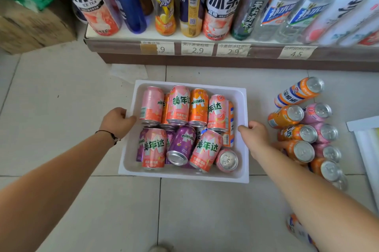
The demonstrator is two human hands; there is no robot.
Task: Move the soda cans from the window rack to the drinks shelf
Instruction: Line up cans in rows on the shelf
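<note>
A white foam box (pixel 184 176) sits on the tiled floor in front of the drinks shelf (pixel 127 45). Several soda cans lie in it, pink (pixel 178 105), orange (pixel 198 106) and purple (pixel 181 145). My left hand (pixel 118 121) grips the box's left rim. At the right rim, my right hand (pixel 255 135) grips the box too. More cans (pixel 301 132), orange and pink, stand packed together on the floor to the right of the box. One orange can (pixel 298 91) lies tilted behind them.
The shelf carries a row of tall drink bottles (pixel 222 1) with price tags (pixel 197 48) on its front edge. A cardboard carton (pixel 30 26) stands at far left. A white foam piece (pixel 367 145) lies at the right edge. Another can (pixel 297 227) shows under my right forearm.
</note>
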